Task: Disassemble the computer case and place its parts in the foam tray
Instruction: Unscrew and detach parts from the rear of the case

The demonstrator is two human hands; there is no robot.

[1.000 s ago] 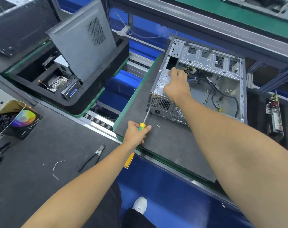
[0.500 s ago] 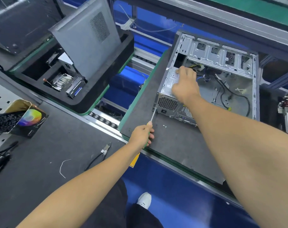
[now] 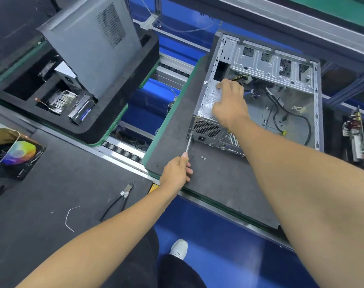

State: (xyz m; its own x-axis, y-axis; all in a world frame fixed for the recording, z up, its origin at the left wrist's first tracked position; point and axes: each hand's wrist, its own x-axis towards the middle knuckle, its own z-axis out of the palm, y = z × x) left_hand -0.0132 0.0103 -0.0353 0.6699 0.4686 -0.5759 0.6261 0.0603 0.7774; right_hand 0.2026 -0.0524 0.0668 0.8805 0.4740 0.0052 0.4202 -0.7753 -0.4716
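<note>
An open silver computer case (image 3: pixel 281 65) lies on its side on a dark pallet (image 3: pixel 218 190). My right hand (image 3: pixel 231 107) presses flat on the power supply (image 3: pixel 210 98) in the case's near left corner. My left hand (image 3: pixel 176 173) is shut on a screwdriver (image 3: pixel 189 143), whose tip touches the case's rear corner by the power supply grille. Two loose screws (image 3: pixel 203 157) lie on the pallet beside the shaft. At the upper left, the black foam tray (image 3: pixel 118 113) holds a grey side panel (image 3: pixel 94 42), a heatsink (image 3: pixel 60 100) and a drive (image 3: pixel 81 113).
Cutting pliers (image 3: pixel 121 196) and a white wire scrap (image 3: pixel 70 217) lie on the dark mat at my left. A box of black parts (image 3: pixel 12 152) sits at the left edge. Roller conveyor rails (image 3: pixel 123 150) run between tray and pallet. A circuit board (image 3: pixel 355 136) lies at right.
My left hand has moved the screwdriver forward, its tip going from above the pallet to the case's rear corner. My right hand stays on the power supply.
</note>
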